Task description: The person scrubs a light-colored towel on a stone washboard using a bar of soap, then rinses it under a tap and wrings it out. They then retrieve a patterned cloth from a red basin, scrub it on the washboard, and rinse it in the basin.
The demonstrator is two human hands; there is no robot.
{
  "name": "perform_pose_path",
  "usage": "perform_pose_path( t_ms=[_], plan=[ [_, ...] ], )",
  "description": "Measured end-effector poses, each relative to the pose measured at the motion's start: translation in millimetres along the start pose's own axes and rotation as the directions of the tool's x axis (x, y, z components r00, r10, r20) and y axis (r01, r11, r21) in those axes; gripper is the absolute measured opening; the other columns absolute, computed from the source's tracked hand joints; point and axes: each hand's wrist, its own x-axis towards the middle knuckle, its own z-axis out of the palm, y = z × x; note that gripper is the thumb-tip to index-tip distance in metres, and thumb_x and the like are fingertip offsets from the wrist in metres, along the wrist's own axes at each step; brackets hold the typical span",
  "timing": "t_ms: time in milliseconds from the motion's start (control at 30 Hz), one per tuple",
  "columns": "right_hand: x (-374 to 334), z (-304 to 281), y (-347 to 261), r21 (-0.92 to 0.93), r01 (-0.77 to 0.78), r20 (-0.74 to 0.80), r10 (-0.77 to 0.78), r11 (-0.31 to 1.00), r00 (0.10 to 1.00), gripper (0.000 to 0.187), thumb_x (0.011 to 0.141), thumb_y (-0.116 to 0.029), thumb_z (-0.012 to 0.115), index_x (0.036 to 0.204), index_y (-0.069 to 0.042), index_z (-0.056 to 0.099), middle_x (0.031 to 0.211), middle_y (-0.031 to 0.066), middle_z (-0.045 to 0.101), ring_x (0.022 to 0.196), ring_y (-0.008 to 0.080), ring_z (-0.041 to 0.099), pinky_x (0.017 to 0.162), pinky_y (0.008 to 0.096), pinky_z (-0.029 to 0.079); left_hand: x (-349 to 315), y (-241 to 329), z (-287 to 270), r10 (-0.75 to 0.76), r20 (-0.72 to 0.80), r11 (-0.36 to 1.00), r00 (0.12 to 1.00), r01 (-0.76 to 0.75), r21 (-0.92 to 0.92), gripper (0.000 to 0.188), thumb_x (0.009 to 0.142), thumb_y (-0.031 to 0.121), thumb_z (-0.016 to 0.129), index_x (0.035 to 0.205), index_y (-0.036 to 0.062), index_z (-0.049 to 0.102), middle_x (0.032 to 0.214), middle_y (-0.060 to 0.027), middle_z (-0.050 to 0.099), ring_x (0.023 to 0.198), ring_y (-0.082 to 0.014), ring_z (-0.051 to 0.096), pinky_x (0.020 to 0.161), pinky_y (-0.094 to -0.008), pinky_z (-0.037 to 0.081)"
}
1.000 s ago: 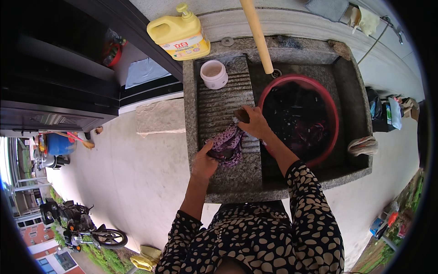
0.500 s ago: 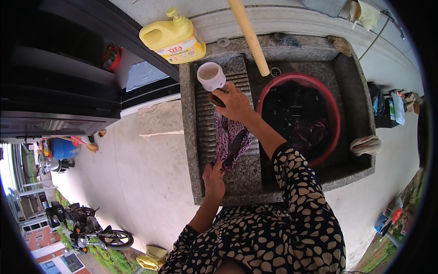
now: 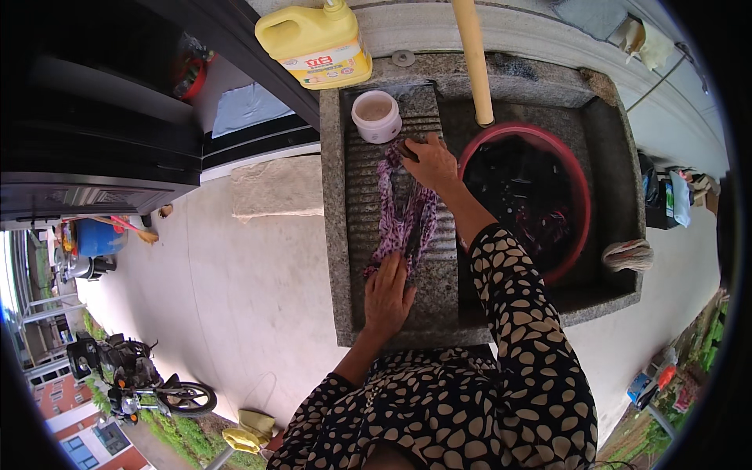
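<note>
A wet purple-and-white patterned cloth [image 3: 392, 215] with dark parts lies stretched along the ribbed stone washboard [image 3: 363, 196] of the sink. My left hand [image 3: 387, 296] rests flat on its near end, fingers extended forward over the fabric. At the far end, my right hand [image 3: 432, 166] is closed round a dark brown block that looks like a scrubbing brush [image 3: 408, 150], held against the cloth. The brush's underside is hidden. Just beyond it on the washboard stands an uncovered white tub [image 3: 377, 117] of pale paste.
A red basin [image 3: 583, 205] of dark water and soaking clothes fills much of the right sink bowl. A pale pole [image 3: 473, 63] slants down behind it. A yellow detergent jug [image 3: 317, 47] stands at the far left corner; a bundled rag [image 3: 627, 255] hangs over the right rim.
My left hand has moved from the cloth's near-left edge to lie flat on it. My right hand has shifted slightly with the brush, and the cloth is spread straighter.
</note>
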Motion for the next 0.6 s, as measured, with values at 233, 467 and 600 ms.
perform_pose_path(
  t_ms=[233,467,600],
  plan=[
    [-120.9,14.1,-35.0,-0.028,0.521,-0.069,-0.522,0.853,0.850,0.050,0.075,-0.030,0.073,0.120,-0.018,0.057,0.107,0.0134,0.047,0.095,0.0317,0.054,0.065,0.0421,0.053,-4.9,-4.3,6.9,-0.037,-0.080,0.998,0.996,0.040,0.040,0.051,0.088,0.030,0.064,0.133,0.0099,0.050,0.148,-0.0205,0.030,0.134,-0.0360,0.031,0.102,-0.0478,0.031],
    [-33.9,21.0,-25.6,0.135,0.232,-0.398,-0.161,0.963,0.903,0.036,0.077,-0.029,0.074,0.108,-0.014,0.066,0.111,0.0106,0.053,0.106,0.0263,0.050,0.077,0.0414,0.050,0.0,-0.1,7.4,-0.038,-0.002,0.992,0.999,0.038,0.118,0.055,0.087,0.034,0.064,0.134,0.0113,0.049,0.150,-0.0221,0.027,0.137,-0.0339,0.027,0.103,-0.0462,0.026],
    [-73.6,15.6,58.2,0.986,-0.105,0.162,0.573,-0.131,0.804,0.031,0.090,-0.035,0.061,0.090,-0.005,0.071,0.092,0.0072,0.069,0.083,0.0177,0.064,0.072,0.0292,0.047,-3.3,-0.5,6.6,-0.029,-0.014,0.990,0.999,0.030,0.134,0.055,0.088,0.035,0.064,0.135,0.0113,0.048,0.151,-0.0211,0.026,0.137,-0.0336,0.027,0.104,-0.0467,0.024]
  ],
)
